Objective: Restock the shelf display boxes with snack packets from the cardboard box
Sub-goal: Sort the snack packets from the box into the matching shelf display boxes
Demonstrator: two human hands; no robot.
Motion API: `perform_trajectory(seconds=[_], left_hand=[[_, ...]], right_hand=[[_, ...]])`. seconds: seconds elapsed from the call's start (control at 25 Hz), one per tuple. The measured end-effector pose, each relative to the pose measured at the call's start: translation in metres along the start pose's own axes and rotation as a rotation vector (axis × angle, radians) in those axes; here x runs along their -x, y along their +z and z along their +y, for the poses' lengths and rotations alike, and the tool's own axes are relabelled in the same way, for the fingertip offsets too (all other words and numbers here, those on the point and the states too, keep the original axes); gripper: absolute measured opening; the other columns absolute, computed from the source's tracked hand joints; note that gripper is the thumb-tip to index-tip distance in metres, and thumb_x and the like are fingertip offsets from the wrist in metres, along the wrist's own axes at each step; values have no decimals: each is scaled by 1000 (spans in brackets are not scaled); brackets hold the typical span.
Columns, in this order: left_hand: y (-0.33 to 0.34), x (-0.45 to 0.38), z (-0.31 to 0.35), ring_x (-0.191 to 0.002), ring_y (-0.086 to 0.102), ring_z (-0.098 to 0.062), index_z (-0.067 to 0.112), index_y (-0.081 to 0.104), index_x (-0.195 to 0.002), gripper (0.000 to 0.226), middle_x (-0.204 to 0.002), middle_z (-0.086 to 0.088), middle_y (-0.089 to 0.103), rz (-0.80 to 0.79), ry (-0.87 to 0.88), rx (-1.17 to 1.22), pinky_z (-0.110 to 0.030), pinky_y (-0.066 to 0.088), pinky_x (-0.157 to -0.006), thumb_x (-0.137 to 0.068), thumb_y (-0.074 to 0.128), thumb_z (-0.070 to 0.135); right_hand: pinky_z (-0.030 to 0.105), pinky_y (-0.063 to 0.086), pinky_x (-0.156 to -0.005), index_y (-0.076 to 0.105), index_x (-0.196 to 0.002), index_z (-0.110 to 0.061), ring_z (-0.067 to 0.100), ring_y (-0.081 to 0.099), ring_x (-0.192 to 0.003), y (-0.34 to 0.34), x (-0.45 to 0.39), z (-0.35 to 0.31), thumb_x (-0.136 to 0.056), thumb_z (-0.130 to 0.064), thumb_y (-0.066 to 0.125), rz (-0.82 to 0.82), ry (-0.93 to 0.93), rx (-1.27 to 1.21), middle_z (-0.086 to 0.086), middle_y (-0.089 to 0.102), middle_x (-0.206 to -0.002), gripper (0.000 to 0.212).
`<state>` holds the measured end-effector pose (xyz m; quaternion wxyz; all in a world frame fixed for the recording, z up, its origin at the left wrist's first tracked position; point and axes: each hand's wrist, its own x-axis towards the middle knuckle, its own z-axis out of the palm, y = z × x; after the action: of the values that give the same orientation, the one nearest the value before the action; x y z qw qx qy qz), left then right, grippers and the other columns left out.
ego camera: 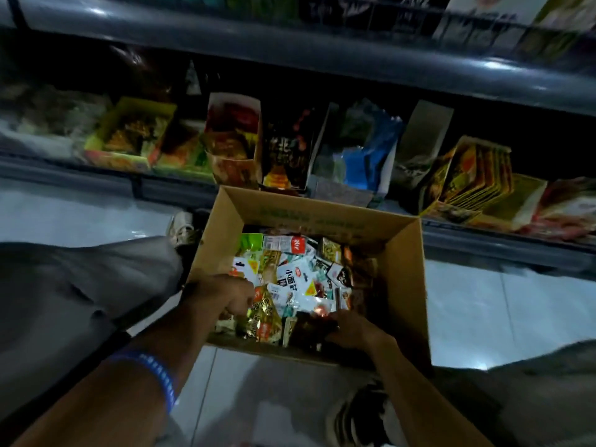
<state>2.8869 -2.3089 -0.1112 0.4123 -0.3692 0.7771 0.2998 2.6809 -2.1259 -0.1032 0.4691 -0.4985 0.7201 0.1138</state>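
Snack packets (pixel 300 282) fill the cardboard box (pixel 409 285) on the floor. At its near edge, the left hand (pixel 225 298) curls onto a gold packet (pixel 261 321) and the right hand (pixel 351 327) clutches dark packets (pixel 309 327). Shelf display boxes (pixel 235 146) stand just beyond the far edge, closer to neither hand.

white packet (pixel 294 279) – "小面", other print unreadable

The cardboard box (pixel 325 217) sits on the floor (pixel 483 304) at centre, snack packets (pixel 296 275) heaped inside it. At 12 o'clock behind it, display boxes (pixel 235 140) line the lower shelf (pixel 483 243), running from 10 to 2 o'clock. Both hands reach into the box: left hand (pixel 222 298) at 7 o'clock, right hand (pixel 351 327) at 5 o'clock, apparently among the packets.
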Motion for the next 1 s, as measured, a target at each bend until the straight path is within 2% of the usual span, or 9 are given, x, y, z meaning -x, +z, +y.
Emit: perform_trajectory(seconds=[0.12,0.24,0.4,0.52,0.68,0.76,0.84,0.92,1.0], left_hand=[[-12,-7,28,-109,62,-28,19,47,-144,46,-139,-12,55,96,62,26,-36,53,-87,-99,55,24],[-18,-31,53,-133,48,-31,21,34,-152,58,-153,-10,42,139,112,-60,-39,46,-104,-98,54,26],[-13,-70,75,-142,35,-30,21,22,-157,68,-159,-5,34,251,70,-98,-41,36,-113,-97,54,31],[-4,-92,79,-142,31,-30,18,24,-154,73,-156,-5,35,403,-19,-113,-44,30,-112,-94,60,37],[2,-95,77,-130,44,-31,19,49,-136,56,-136,-5,56,476,-48,-26,-41,34,-107,-87,72,31],[-1,-91,70,-115,52,-29,18,62,-113,32,-112,-4,64,462,27,32,-38,41,-95,-86,75,28],[-7,-82,60,-90,55,-26,19,59,-85,19,-80,1,54,437,111,108,-34,40,-77,-87,75,29],[-20,-71,54,-73,52,-17,21,54,-87,18,-74,6,48,419,184,418,-32,40,-71,-90,72,25],[-41,-53,60,-85,62,-11,23,61,-107,15,-93,7,64,378,243,874,-29,50,-76,-95,66,16]], right_hand=[[35,46,-94,58,-124,-5,31,59,-119,-3,-32,21,-99,-26,46,47,77,4,16,61,-127,35],[32,48,-79,62,-115,-8,32,63,-106,-8,-56,31,-93,-29,55,150,115,-128,15,66,-116,31],[20,49,-71,68,-110,-21,17,67,-95,-2,-67,30,-90,-32,62,185,55,-386,-4,70,-101,24],[26,48,-74,63,-116,-21,18,64,-96,11,-70,27,-94,-27,59,198,66,-447,-5,67,-104,23],[32,50,-92,57,-126,-24,29,63,-109,18,-79,26,-90,-32,65,263,156,-407,4,67,-116,38],[28,51,-86,65,-115,-19,25,66,-99,16,-80,26,-85,-37,73,165,207,-431,3,70,-106,36],[25,56,-72,72,-89,-13,16,68,-75,8,-80,29,-83,-28,77,108,179,-660,2,72,-84,17],[20,49,-57,65,-69,-10,8,62,-53,-12,-72,28,-85,-7,73,122,111,-946,-3,66,-59,18],[25,43,-57,61,-66,-10,18,58,-53,-32,-63,34,-86,0,68,207,62,-1166,5,62,-58,23]])
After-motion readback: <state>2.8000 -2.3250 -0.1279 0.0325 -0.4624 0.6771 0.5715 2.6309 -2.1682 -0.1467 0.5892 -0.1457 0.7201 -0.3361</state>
